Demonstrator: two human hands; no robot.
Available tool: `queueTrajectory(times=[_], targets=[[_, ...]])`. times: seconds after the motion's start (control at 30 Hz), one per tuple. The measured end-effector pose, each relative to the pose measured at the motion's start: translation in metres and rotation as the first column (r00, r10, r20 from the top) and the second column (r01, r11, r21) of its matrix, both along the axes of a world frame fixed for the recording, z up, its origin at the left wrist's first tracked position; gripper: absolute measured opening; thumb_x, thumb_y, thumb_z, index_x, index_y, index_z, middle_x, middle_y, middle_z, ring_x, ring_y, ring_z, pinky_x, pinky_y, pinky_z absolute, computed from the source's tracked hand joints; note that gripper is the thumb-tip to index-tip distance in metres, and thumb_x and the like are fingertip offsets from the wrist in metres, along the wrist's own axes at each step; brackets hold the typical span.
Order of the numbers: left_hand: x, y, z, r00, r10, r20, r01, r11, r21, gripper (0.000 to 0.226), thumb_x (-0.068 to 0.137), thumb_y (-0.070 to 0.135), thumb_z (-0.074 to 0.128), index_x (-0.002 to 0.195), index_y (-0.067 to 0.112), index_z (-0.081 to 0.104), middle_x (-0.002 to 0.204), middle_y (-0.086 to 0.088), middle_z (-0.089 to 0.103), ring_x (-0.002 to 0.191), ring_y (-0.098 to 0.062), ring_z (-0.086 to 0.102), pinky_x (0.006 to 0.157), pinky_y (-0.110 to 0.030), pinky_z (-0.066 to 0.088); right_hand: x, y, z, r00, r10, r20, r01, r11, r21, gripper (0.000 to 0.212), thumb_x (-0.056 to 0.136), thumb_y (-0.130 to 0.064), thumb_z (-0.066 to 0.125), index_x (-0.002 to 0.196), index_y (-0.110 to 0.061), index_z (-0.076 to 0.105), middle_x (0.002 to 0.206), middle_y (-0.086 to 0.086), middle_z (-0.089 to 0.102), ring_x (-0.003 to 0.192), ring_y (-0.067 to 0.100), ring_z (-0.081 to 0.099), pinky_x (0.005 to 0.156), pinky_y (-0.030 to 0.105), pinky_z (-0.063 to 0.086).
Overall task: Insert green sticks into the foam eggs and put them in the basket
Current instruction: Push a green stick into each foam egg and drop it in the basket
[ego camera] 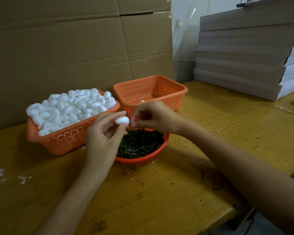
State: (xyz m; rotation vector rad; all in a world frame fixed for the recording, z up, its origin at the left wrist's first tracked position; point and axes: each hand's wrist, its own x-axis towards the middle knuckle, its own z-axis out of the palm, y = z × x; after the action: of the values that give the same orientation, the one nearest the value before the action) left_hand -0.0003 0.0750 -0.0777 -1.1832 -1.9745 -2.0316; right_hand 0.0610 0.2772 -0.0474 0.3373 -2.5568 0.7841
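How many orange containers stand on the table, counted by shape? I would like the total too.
Rectangular baskets: 2 (the full basket heaped with foam eggs, and the far basket)
Round bowls: 1 (the round bowl holding green sticks)
Total: 3

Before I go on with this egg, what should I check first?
1. Grip: the left hand holds the foam egg: ok.
2. Stick: the right hand pinches a green stick at the egg's end: ok.
3. Depth: stick pushed fully in: cannot tell.
4. Room in the rear orange basket: ok, nearly empty.
5. Supply of loose sticks in the round basket: ok.
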Motion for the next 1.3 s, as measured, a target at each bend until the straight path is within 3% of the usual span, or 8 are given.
queueTrajectory(times=[0.23,0.33,0.53,0.67,0.83,0.97,1.17,1.3], targets=[[0.0007,-0.0002,0.0011,1.000,-0.009,0.029,0.009,1.000,0.018,0.029,0.099,0.001,0.070,0.117,0.023,0.075,0.122,-0.006,0.075,0.104,-0.015,0.077,0.080,-0.020,0.061,0.0003,-0.0001,-0.0027,0.998,-0.062,-0.007,0.062,0.998,0.000,0.010,0.090,-0.024,0.081,0.099,-0.022,0.078,0.099,0.000,0.063,0.092,0.010,0.060,0.083,0.036,0.053],[0.0010,0.0006,0.0014,0.999,-0.010,0.046,0.009,0.999,0.031,0.029,0.099,0.001,0.070,0.116,0.024,0.075,0.118,-0.004,0.077,0.100,-0.017,0.077,0.078,-0.018,0.059,0.0020,0.0007,-0.0005,0.999,-0.054,0.000,0.054,0.998,-0.037,0.009,0.092,-0.021,0.079,0.100,-0.016,0.077,0.091,0.003,0.065,0.085,0.015,0.061,0.081,0.041,0.052],[-0.0008,-0.0005,0.0008,0.998,-0.004,0.058,0.003,1.000,0.030,0.022,0.102,0.004,0.066,0.116,0.019,0.074,0.109,-0.009,0.077,0.094,-0.015,0.077,0.076,-0.017,0.058,0.0025,-0.0018,0.0018,1.000,0.008,0.005,-0.008,0.993,-0.115,0.011,0.096,-0.014,0.075,0.104,-0.007,0.075,0.094,0.003,0.073,0.089,0.018,0.068,0.086,0.036,0.055],[-0.0016,0.0000,0.0016,0.998,-0.004,0.057,0.002,0.999,0.042,0.019,0.105,0.010,0.065,0.115,0.023,0.074,0.101,-0.006,0.077,0.090,-0.015,0.076,0.075,-0.019,0.059,0.0029,-0.0007,0.0027,1.000,0.005,-0.020,-0.009,0.977,-0.212,0.011,0.098,-0.010,0.071,0.106,-0.003,0.072,0.103,0.004,0.073,0.095,0.026,0.070,0.088,0.048,0.058],[-0.0026,-0.0003,0.0012,0.999,-0.008,0.045,0.006,0.999,0.044,0.015,0.105,0.020,0.064,0.115,0.026,0.073,0.094,-0.002,0.076,0.085,-0.016,0.075,0.074,-0.022,0.060,0.0027,0.0002,0.0033,0.999,0.032,-0.019,-0.036,0.952,-0.304,0.013,0.098,-0.006,0.071,0.105,0.004,0.067,0.098,0.014,0.073,0.082,0.035,0.073,0.080,0.053,0.062],[-0.0030,0.0005,0.0012,0.997,-0.023,0.074,0.019,0.998,0.055,0.018,0.102,0.019,0.069,0.119,0.021,0.070,0.098,-0.002,0.076,0.084,-0.017,0.076,0.073,-0.023,0.060,0.0022,0.0001,0.0006,0.995,0.097,0.003,-0.089,0.932,-0.352,0.015,0.099,-0.003,0.068,0.106,0.008,0.061,0.093,0.018,0.075,0.078,0.042,0.072,0.074,0.051,0.063],[-0.0048,0.0002,-0.0004,0.996,-0.028,0.081,0.023,0.998,0.053,0.025,0.099,0.011,0.073,0.124,0.015,0.067,0.109,-0.007,0.076,0.093,-0.020,0.079,0.075,-0.023,0.061,0.0006,0.0010,-0.0008,0.994,0.107,0.001,-0.101,0.937,-0.335,0.019,0.094,-0.007,0.075,0.103,0.003,0.063,0.088,0.015,0.077,0.080,0.030,0.077,0.075,0.042,0.065],[-0.0057,-0.0006,-0.0024,0.996,-0.020,0.087,0.017,0.999,0.040,0.020,0.099,0.009,0.074,0.117,0.016,0.072,0.103,-0.001,0.081,0.095,-0.020,0.080,0.081,-0.028,0.064,0.0005,0.0009,-0.0007,0.998,0.070,0.002,-0.063,0.907,-0.416,0.018,0.090,-0.003,0.078,0.102,0.003,0.066,0.085,0.017,0.078,0.080,0.028,0.079,0.074,0.036,0.066]])
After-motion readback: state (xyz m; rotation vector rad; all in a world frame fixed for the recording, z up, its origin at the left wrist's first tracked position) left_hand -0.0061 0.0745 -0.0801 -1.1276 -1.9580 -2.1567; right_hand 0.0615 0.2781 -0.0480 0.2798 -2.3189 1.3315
